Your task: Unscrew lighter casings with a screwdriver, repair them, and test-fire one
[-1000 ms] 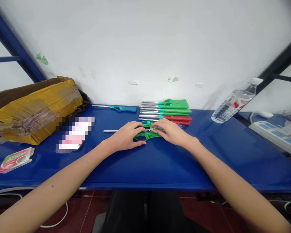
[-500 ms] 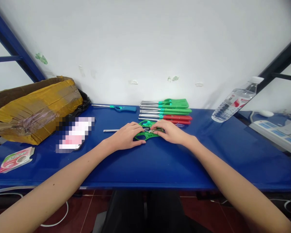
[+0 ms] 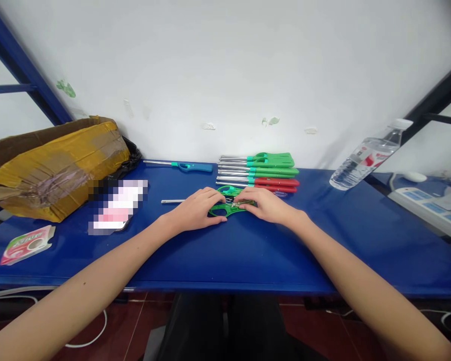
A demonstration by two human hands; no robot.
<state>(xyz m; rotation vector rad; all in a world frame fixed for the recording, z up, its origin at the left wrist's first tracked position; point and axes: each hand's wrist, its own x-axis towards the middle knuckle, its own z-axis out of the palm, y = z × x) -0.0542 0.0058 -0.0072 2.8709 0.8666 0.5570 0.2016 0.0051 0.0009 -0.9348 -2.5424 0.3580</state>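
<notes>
An opened green gas lighter [image 3: 231, 210] lies on the blue table between my hands, its casing halves spread apart with small inner parts and a wire showing. Its metal tube [image 3: 172, 201] sticks out to the left from under my left hand [image 3: 201, 209]. That hand is closed, thumb and fingers gripping the lighter near the trigger opening. The fingers of my right hand [image 3: 267, 204] pinch a slim, yellowish inner part [image 3: 245, 202] at the casing's handle end; the fingertips partly hide it. Just behind lies a stack of green lighters [image 3: 274, 161] and red lighters [image 3: 278, 184].
A blue lighter [image 3: 195, 167] lies by the wall. On the left are a taped cardboard box [image 3: 60, 173], a blurred-out phone [image 3: 118, 208] and a pink-green packet [image 3: 27, 245]. A water bottle [image 3: 368, 158] leans at the right, near a white power strip [image 3: 432, 205].
Both hands stay at the lighter with only slight finger movement; the right fingertips shift a little on the inner part. The whole view has moved slightly.
</notes>
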